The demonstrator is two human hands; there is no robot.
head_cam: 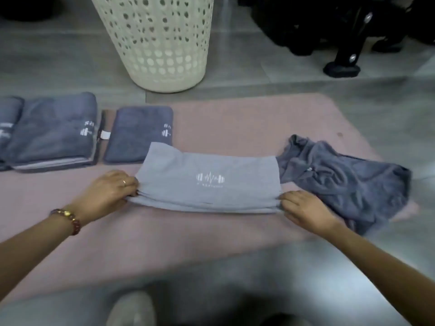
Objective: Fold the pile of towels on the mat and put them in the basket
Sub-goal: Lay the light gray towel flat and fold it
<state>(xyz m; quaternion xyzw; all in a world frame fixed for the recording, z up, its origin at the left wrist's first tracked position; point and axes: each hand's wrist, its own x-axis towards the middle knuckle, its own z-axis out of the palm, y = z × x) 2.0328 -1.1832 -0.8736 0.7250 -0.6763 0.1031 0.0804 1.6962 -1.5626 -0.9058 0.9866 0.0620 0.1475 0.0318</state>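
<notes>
Nearest to us, at the bottom centre of the frame, is a pale rounded shape (130, 309), possibly a shoe, though it is too blurred to tell. Just above it we see the left hand (110, 191), with a beaded bracelet (68, 218) on its wrist, and the right hand (306, 208). Each has its fingers curled together, pinching one end of the light grey towel (207, 182). This towel lies folded into a band across the middle of the pink mat (235, 123). At centre right, a crumpled dark towel (348, 184) lies touching it. At left are a small folded towel (138, 135) and a larger folded towel (51, 132). Beyond the mat, at top centre, the cream basket (160, 43) stands on the floor.
</notes>
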